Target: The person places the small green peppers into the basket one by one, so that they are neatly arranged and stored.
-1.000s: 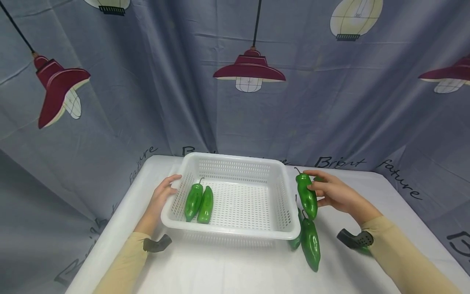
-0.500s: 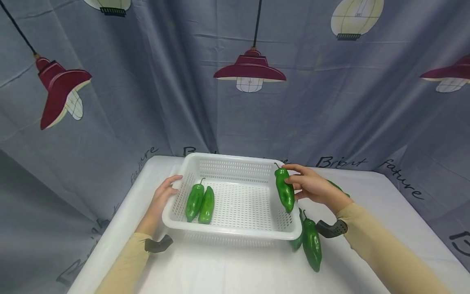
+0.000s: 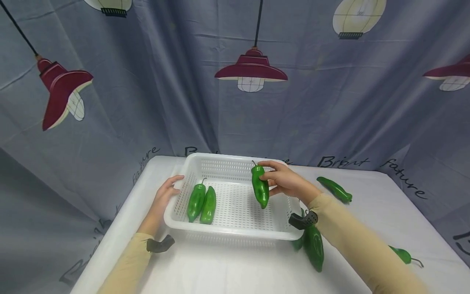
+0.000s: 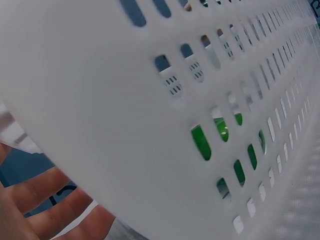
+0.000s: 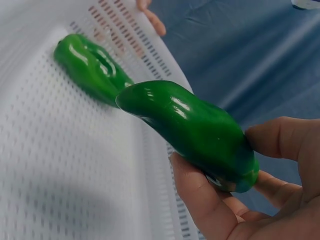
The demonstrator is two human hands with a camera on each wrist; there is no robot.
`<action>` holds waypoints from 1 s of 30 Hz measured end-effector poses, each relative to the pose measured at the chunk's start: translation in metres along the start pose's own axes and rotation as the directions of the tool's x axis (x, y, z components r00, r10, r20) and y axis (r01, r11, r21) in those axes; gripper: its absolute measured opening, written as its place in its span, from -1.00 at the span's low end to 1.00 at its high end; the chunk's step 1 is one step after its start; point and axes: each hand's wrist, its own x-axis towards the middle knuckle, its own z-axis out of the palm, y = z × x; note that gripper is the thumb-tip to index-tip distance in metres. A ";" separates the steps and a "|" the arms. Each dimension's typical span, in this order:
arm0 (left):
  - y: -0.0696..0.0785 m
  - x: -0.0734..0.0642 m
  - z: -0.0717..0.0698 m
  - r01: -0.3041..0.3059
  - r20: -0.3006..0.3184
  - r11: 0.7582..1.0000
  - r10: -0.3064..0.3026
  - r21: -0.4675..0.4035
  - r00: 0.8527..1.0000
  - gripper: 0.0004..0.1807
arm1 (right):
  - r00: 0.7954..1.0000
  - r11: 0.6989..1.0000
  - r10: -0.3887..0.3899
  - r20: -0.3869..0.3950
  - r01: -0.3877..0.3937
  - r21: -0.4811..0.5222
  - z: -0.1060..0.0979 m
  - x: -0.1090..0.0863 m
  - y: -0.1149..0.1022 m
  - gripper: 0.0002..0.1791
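Right hand: fingers pinching glossy pepper, basket beneath; slick skin might slip free. Left hand: fingers loosely extended, against basket.

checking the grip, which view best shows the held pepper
Right wrist view: the held pepper appears largest, the right hand gripping it. The head view shows it smaller, over the basket; the left wrist view doesn't clearly show it.

Two peppers lie left in the basket, other peppers right of it, one pepper seemingly touching it.
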 end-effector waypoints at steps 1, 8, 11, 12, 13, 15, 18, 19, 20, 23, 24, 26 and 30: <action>0.000 0.000 0.000 0.004 -0.001 1.000 -0.004 0.000 1.000 -0.43 | 1.000 1.000 0.002 0.005 -0.002 0.010 0.003 0.003 -0.001 -0.26; 0.003 -0.001 0.000 0.005 0.009 1.000 -0.005 -0.006 1.000 -0.42 | 1.000 0.999 0.014 0.006 -0.014 0.031 0.025 0.020 -0.005 -0.28; 0.003 -0.001 0.000 0.012 0.002 1.000 -0.012 -0.025 1.000 -0.41 | 1.000 1.000 0.016 0.014 -0.016 0.018 0.034 0.027 -0.006 -0.28; 0.003 -0.001 0.001 0.014 0.003 1.000 -0.014 -0.027 1.000 -0.41 | 1.000 1.000 0.019 0.017 -0.020 0.016 0.037 0.029 -0.006 -0.29; 0.003 -0.001 0.001 0.013 0.004 0.999 -0.013 -0.029 1.000 -0.41 | 1.000 1.000 0.024 0.018 -0.024 0.015 0.040 0.030 -0.006 -0.29; 0.003 -0.001 0.001 0.012 0.007 1.000 -0.012 -0.028 1.000 -0.40 | 0.999 1.000 0.025 0.026 -0.025 0.010 0.045 0.033 -0.006 -0.29; 0.003 -0.001 0.001 0.005 0.009 1.000 -0.005 -0.027 1.000 -0.39 | 0.999 1.000 0.028 0.029 -0.028 0.012 0.051 0.037 -0.006 -0.29; 0.003 -0.001 0.001 0.002 0.007 1.000 -0.001 -0.023 1.000 -0.39 | 0.999 1.000 0.026 0.031 -0.027 0.013 0.053 0.039 -0.006 -0.29; 0.003 -0.001 0.001 0.002 0.007 1.000 -0.001 -0.023 1.000 -0.39 | 0.999 1.000 0.025 0.035 -0.025 0.015 0.054 0.040 -0.007 -0.29; 0.002 0.000 0.001 0.000 0.004 1.000 0.000 -0.023 1.000 -0.39 | 0.999 0.999 0.029 0.040 -0.030 0.028 0.059 0.044 -0.006 -0.29; 0.002 0.000 0.001 -0.001 0.003 1.000 0.001 -0.021 1.000 -0.39 | 0.999 0.999 0.030 0.042 -0.031 0.027 0.060 0.044 -0.006 -0.29; 0.002 0.000 0.001 0.005 0.004 1.000 -0.005 -0.028 1.000 -0.39 | 0.998 0.999 0.035 0.044 -0.036 0.035 0.063 0.047 -0.006 -0.30; 0.001 0.000 0.000 0.013 0.006 0.999 -0.013 -0.029 1.000 -0.39 | 0.998 0.998 0.043 0.038 -0.045 0.043 0.068 0.050 -0.003 -0.30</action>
